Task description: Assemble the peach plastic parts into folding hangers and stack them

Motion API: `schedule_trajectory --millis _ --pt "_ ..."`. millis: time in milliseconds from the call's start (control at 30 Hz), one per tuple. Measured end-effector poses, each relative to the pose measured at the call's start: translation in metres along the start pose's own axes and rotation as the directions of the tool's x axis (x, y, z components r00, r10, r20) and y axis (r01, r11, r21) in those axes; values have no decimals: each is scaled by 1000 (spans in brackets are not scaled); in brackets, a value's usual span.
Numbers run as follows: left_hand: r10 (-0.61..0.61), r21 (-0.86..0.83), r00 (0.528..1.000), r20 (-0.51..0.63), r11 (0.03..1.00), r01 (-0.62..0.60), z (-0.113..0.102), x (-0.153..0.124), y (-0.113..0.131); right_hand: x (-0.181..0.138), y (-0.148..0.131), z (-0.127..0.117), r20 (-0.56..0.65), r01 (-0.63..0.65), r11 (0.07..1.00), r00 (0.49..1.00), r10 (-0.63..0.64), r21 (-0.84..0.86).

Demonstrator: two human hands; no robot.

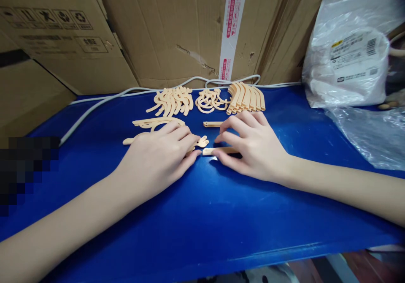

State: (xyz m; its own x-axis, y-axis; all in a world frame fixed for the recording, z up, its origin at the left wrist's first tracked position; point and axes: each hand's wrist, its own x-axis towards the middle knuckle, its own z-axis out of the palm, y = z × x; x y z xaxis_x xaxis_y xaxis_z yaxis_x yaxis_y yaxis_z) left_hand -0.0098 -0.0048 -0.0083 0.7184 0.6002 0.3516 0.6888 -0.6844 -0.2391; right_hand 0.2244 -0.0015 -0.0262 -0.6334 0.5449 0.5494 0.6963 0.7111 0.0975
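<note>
My left hand (158,150) reaches over thin cream plastic pieces on the blue tabletop. Its bent fingers and thumb close around a curved cream plastic piece (204,141), whose forked end shows past the fingertips. Above the knuckles, a long slim piece (158,123) and part of a ring-like curve stick out. My right hand (253,145) arches over two straight cream strips, its fingers apart. The thumb touches the nearer strip (207,151); the farther strip (211,124) runs under the fingers. The hand hides the right ends of both.
Behind the hands lie a pile of wavy pieces (172,101), a pile of curled pieces (207,100) and a row of bent strips (247,98). A white cable (126,92) runs along the cardboard boxes (177,29). Clear plastic bags (348,67) stand at right.
</note>
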Motion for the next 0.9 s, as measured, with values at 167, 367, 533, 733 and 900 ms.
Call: schedule_trajectory --millis 167,367,533,733,900 --pt "-111 -213 994 4 971 110 1 0 -1 1 2 3 48 198 980 979 -197 -22" --pt "-239 -498 971 -1 842 207 -4 5 1 1 1 0 9 230 973 973 -230 -32" --pt "-263 -501 962 -68 843 195 -8 7 4 -1 -3 -6 32 301 952 954 -299 -65" --pt "-288 -501 958 -5 830 247 -6 6 3 -3 -4 -4 56 276 958 961 -272 -73" --pt "-298 -440 952 66 848 296 -7 5 2 -3 -4 -3 42 175 984 984 -173 -42"
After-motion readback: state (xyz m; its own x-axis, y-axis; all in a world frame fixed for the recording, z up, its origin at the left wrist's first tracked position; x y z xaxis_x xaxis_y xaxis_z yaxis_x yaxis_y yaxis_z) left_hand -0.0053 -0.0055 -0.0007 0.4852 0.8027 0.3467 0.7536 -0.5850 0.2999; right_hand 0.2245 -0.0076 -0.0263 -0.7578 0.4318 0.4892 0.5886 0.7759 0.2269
